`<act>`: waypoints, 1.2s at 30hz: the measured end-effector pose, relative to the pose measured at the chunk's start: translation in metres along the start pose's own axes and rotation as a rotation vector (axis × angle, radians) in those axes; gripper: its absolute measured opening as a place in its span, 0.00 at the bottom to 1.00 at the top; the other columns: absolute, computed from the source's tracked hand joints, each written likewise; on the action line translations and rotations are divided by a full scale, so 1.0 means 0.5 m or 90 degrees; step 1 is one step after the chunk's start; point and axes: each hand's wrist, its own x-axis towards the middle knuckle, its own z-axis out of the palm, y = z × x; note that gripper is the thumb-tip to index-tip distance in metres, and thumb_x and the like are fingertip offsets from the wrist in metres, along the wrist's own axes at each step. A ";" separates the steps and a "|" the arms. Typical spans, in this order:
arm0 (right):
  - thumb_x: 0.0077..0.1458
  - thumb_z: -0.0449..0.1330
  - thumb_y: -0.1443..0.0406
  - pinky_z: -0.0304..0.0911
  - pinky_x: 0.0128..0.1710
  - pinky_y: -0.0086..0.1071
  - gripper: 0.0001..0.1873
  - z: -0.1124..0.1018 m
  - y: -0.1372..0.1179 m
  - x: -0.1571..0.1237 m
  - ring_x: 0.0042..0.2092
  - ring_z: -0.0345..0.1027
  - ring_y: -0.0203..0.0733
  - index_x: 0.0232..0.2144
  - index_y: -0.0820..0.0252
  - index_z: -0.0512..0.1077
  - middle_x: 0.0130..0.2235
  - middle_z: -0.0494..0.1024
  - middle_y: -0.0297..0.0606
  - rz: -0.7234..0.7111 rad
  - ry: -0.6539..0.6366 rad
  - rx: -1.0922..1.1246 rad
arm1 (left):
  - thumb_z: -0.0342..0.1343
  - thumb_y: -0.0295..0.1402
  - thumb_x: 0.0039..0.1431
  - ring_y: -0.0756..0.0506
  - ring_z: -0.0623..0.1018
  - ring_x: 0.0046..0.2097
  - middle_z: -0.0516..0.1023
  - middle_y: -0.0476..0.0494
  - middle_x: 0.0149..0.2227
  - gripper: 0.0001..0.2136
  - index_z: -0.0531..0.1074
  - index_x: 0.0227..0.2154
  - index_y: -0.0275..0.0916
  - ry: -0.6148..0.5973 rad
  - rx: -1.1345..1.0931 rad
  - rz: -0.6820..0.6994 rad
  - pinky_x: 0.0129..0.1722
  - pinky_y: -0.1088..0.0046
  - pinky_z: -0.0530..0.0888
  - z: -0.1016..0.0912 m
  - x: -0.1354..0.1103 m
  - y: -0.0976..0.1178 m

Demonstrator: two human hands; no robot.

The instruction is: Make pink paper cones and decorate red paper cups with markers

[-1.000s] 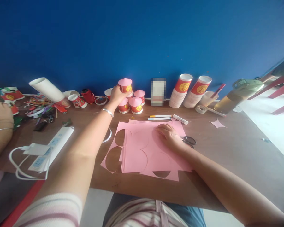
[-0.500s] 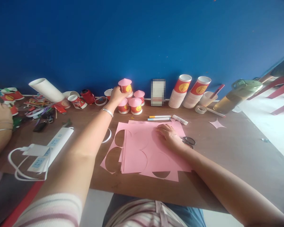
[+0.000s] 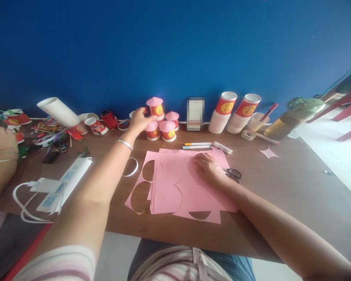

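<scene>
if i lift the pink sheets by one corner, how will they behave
The pink sheets look thin, so they'll probably flop. They overlap unevenly, so they may slide apart. The narrow cut strips could tear.

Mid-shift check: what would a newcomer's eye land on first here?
Probably the red cups with pink cone tops, clustered before the blue wall, with the left hand close by the tallest. Next, the pink sheets with round cutouts at the table's front middle, under the right hand. Farther right, two tall cup stacks stand near the wall.
</scene>
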 end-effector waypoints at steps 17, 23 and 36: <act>0.63 0.56 0.71 0.71 0.54 0.46 0.15 -0.001 -0.008 -0.001 0.49 0.74 0.50 0.44 0.56 0.81 0.46 0.82 0.44 -0.004 0.022 0.004 | 0.66 0.49 0.49 0.34 0.80 0.57 0.81 0.41 0.55 0.21 0.79 0.45 0.49 -0.177 0.052 -0.026 0.62 0.51 0.75 -0.172 -0.247 -0.025; 0.62 0.55 0.72 0.70 0.55 0.46 0.17 -0.001 -0.006 -0.001 0.51 0.73 0.51 0.45 0.57 0.81 0.48 0.81 0.45 -0.001 0.006 -0.003 | 0.65 0.51 0.47 0.32 0.72 0.67 0.72 0.43 0.64 0.30 0.74 0.56 0.55 -0.288 0.150 -0.060 0.67 0.52 0.71 -0.217 -0.340 -0.083; 0.61 0.53 0.72 0.72 0.55 0.46 0.20 0.006 0.000 -0.001 0.52 0.74 0.52 0.51 0.56 0.77 0.50 0.81 0.46 0.039 0.018 -0.001 | 0.56 0.44 0.62 0.29 0.69 0.68 0.68 0.31 0.68 0.30 0.66 0.65 0.38 -0.293 0.450 0.080 0.67 0.45 0.67 -0.201 -0.399 -0.057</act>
